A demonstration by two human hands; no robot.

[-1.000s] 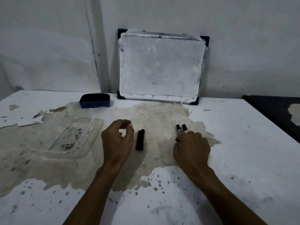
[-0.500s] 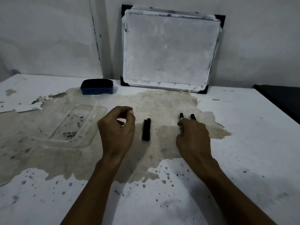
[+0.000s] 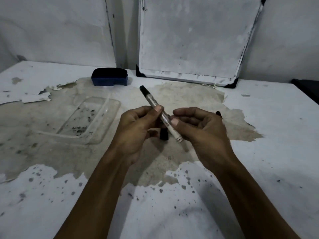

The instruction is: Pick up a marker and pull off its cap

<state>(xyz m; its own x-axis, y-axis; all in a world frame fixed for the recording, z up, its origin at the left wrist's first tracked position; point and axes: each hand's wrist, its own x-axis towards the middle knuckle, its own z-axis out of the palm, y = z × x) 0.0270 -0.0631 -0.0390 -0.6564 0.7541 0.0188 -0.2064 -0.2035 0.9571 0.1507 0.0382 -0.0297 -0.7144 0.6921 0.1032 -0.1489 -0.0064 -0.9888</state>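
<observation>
On the peeling table [image 3: 259,135], both hands' grips [image 3: 133,130] [image 3: 200,128] pinch one marker [image 3: 160,112]; clear tray [image 3: 110,121] speckled.

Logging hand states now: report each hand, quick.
Left hand: pinches the marker at mid-barrel.
Right hand: pinches the same marker lower down.

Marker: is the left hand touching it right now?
Touching. The head view shows the left hand pinching the marker by its barrel, thumb pressed on top; the right hand grips it lower down.
</observation>
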